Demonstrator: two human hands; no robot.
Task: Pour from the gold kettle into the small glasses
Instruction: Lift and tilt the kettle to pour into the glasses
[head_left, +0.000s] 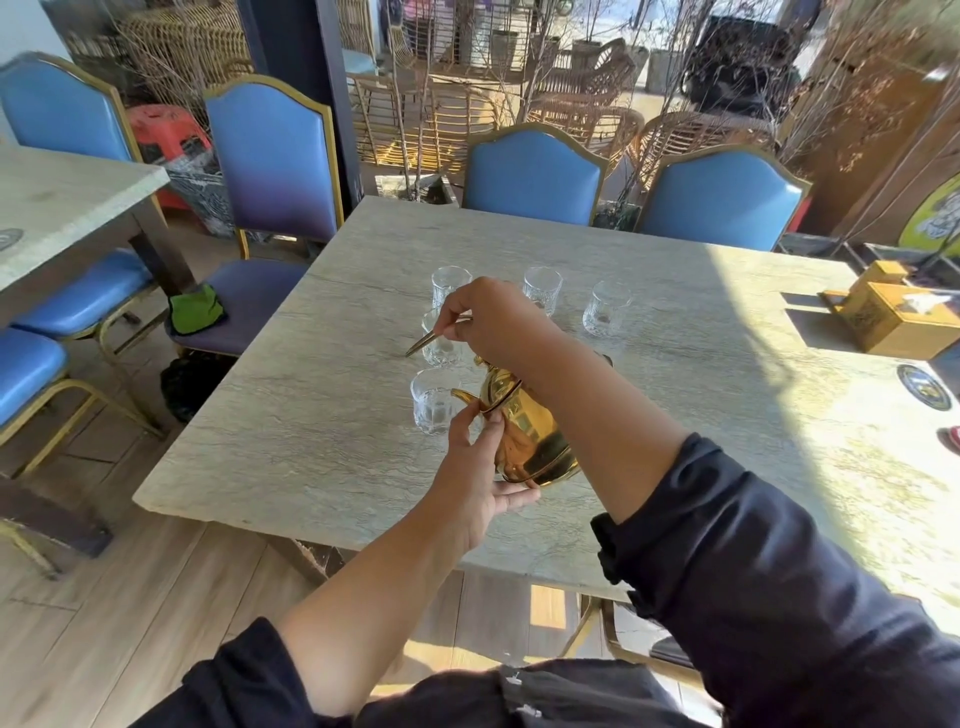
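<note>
The gold kettle (524, 436) is lifted off the stone table (332, 441) and tilted left, its short spout over the nearest small glass (434, 402). My left hand (480, 483) cups the kettle's base and side. My right hand (493, 317) is raised above it, pinching a thin gold handle or rod (428, 340) that points down to the left. Several other small clear glasses stand behind: one (440, 348) under that rod, one (451, 286) at the back left, one (543, 288) in the middle, one (605, 309) to the right. Liquid in the glasses is not discernible.
A yellow tissue box (893, 317) and a dark round coaster (924, 387) lie on the sunlit right side of the table. Blue chairs (535, 176) line the far edge and left side; one holds a green cloth (196, 312). A second table (57, 208) stands at left.
</note>
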